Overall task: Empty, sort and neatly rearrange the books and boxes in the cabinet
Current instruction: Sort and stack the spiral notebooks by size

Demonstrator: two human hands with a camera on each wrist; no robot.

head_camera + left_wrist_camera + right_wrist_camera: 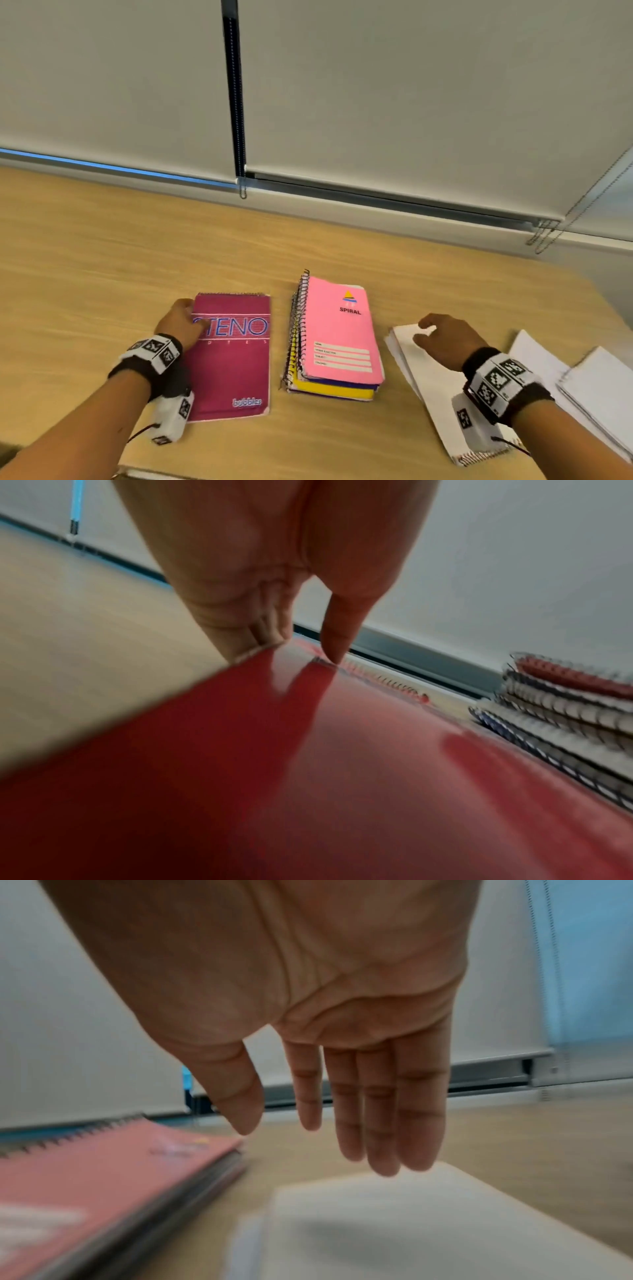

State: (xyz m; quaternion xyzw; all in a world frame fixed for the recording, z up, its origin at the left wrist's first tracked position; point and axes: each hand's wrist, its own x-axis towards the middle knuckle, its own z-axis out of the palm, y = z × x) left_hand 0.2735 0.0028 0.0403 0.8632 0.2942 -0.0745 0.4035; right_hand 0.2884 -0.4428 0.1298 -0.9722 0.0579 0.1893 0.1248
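Observation:
A magenta "STENO" notebook [233,363] lies flat on the wooden table [102,257]. My left hand [190,317] grips its left edge near the top. In the left wrist view the thumb rests on the red cover [342,777] near the coil and the fingers [260,631] curl round the edge. A stack of spiral notebooks with a pink "SPIRAL" cover on top [339,329] sits in the middle. My right hand [424,330] hovers over a white spiral pad [428,387], fingers [380,1123] straight and holding nothing.
More white pads [599,387] lie at the far right, partly overlapped. Closed roller blinds [376,102] with hanging bead chains [544,236] stand behind the table. The table's front edge [274,474] runs close below my wrists.

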